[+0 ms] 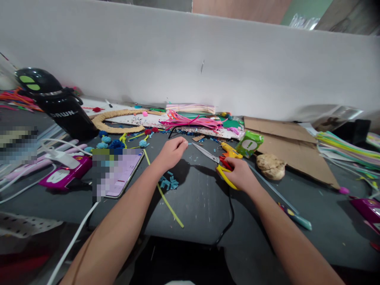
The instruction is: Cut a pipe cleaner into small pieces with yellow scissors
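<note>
My left hand (173,152) is closed in a pinch above the middle of the table. A tiny blue bit shows at its fingertips, but whether they hold it I cannot tell. My right hand (242,174) grips scissors (224,168) by their yellow and red handles. The scissor blades point up and left toward my left fingertips, with a small gap between. Below my left hand lies a small pile of cut blue pieces (169,182). A yellow-green pipe cleaner (170,208) runs past that pile, partly hidden under my left forearm.
At left stand a black bottle (67,114), a phone (127,174) and a purple power strip (67,174) with white cables. Pink pipe cleaners (192,122) lie at the back. A yellow glue gun (230,150), green box (249,143) and cardboard (292,154) are at right.
</note>
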Demonstrator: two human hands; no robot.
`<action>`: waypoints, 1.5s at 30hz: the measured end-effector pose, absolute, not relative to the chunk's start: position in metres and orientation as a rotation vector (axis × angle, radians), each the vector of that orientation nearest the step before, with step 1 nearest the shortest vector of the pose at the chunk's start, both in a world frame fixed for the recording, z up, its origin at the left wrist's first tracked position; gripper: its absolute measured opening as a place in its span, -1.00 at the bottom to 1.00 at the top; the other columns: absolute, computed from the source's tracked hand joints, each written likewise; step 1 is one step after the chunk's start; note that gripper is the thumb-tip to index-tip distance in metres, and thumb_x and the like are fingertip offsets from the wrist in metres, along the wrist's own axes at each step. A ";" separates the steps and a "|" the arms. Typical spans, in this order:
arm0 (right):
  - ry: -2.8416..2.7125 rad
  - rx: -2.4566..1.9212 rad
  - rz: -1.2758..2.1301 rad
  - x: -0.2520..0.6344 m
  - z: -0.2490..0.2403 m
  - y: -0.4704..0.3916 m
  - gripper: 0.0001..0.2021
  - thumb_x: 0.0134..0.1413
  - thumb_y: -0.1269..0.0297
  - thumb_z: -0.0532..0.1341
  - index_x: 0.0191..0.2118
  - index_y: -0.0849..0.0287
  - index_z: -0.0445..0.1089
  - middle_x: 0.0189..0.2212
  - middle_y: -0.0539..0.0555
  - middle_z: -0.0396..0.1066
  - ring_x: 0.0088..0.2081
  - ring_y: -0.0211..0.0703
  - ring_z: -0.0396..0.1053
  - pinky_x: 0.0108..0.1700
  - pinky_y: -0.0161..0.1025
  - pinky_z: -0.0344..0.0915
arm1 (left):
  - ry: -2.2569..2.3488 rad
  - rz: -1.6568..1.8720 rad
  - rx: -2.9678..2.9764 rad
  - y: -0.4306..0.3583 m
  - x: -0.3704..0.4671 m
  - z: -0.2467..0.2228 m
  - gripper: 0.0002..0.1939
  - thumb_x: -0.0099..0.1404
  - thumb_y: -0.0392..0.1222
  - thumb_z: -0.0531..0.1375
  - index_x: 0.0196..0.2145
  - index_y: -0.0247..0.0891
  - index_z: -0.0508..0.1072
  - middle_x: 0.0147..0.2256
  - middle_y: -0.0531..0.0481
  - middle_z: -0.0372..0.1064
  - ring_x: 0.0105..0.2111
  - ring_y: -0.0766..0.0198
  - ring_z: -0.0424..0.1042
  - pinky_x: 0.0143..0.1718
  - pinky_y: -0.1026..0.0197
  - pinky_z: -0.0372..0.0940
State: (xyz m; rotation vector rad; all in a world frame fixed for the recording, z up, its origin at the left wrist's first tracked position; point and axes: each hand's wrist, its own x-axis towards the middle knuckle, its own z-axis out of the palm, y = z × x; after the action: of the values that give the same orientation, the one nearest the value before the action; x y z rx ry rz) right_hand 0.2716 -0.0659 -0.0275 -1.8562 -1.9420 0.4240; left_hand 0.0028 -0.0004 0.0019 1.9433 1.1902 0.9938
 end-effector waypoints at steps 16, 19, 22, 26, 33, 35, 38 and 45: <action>-1.967 -1.852 0.398 0.271 -0.024 -0.067 -0.73 -0.07 0.12 0.24 -0.54 0.11 0.16 -0.59 -0.05 0.23 -0.50 -0.25 0.08 -0.41 -0.28 0.00 | 1.179 0.987 2.007 -0.002 0.002 0.003 -0.71 0.38 -0.04 0.03 -0.45 -0.24 0.26 -0.51 0.11 0.15 -0.44 0.30 0.16 -0.37 0.23 0.04; -1.972 -1.848 0.394 0.271 -0.024 -0.067 -0.74 -0.07 0.13 0.24 -0.54 0.12 0.18 -0.59 -0.04 0.24 -0.50 -0.25 0.09 -0.41 -0.28 0.00 | 1.179 0.981 2.016 -0.002 0.002 0.002 -0.71 0.38 -0.04 0.03 -0.44 -0.24 0.27 -0.50 0.10 0.16 -0.44 0.30 0.17 -0.37 0.23 0.05; -1.973 -1.841 0.420 0.271 -0.023 -0.068 -0.76 -0.06 0.12 0.23 -0.53 0.12 0.22 -0.58 -0.04 0.26 -0.48 -0.23 0.13 -0.41 -0.28 0.02 | 1.184 0.982 2.025 -0.001 0.001 0.002 -0.71 0.38 -0.04 0.03 -0.44 -0.24 0.28 -0.50 0.10 0.17 -0.44 0.30 0.18 -0.37 0.23 0.06; -1.988 -1.834 0.448 0.271 -0.024 -0.067 -0.78 -0.05 0.12 0.23 -0.52 0.12 0.27 -0.57 -0.02 0.29 -0.46 -0.21 0.19 -0.40 -0.29 0.04 | 1.185 0.989 2.034 -0.001 0.002 0.002 -0.71 0.38 -0.04 0.03 -0.44 -0.24 0.29 -0.50 0.10 0.19 -0.44 0.30 0.18 -0.37 0.23 0.08; -1.970 -1.863 0.440 0.274 -0.026 -0.065 -0.78 -0.06 0.12 0.23 -0.52 0.13 0.27 -0.57 -0.02 0.28 -0.48 -0.22 0.17 -0.40 -0.28 0.04 | 1.187 0.992 2.032 -0.001 0.002 0.003 -0.71 0.38 -0.04 0.03 -0.44 -0.24 0.28 -0.51 0.09 0.20 -0.44 0.29 0.19 -0.38 0.23 0.07; -1.951 -1.876 0.431 0.274 -0.027 -0.065 -0.77 -0.08 0.12 0.24 -0.53 0.12 0.24 -0.59 -0.03 0.26 -0.49 -0.24 0.14 -0.42 -0.28 0.02 | 1.189 0.992 2.027 -0.001 0.002 0.003 -0.71 0.38 -0.05 0.03 -0.45 -0.24 0.27 -0.51 0.09 0.19 -0.45 0.30 0.18 -0.38 0.23 0.07; -1.930 -1.885 0.441 0.273 -0.027 -0.065 -0.76 -0.10 0.12 0.25 -0.54 0.12 0.22 -0.60 -0.05 0.23 -0.51 -0.25 0.11 -0.44 -0.28 0.00 | 1.190 0.991 2.015 -0.001 0.002 0.003 -0.70 0.37 -0.04 0.03 -0.46 -0.24 0.27 -0.51 0.09 0.18 -0.45 0.30 0.17 -0.38 0.23 0.07; -1.939 -1.836 0.445 0.271 -0.026 -0.066 -0.75 -0.09 0.13 0.24 -0.55 0.12 0.17 -0.61 -0.05 0.20 -0.51 -0.25 0.10 -0.43 -0.28 0.00 | 1.175 0.994 2.003 -0.003 0.003 0.004 -0.68 0.38 -0.04 0.02 -0.50 -0.23 0.21 -0.53 0.11 0.12 -0.46 0.31 0.13 -0.39 0.23 0.05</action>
State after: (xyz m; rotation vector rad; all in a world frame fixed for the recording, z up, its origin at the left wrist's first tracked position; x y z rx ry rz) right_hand 0.2712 -0.0660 -0.0256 -1.8357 -1.9388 0.4450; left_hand 0.0028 -0.0027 0.0044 2.0032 1.1753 0.9939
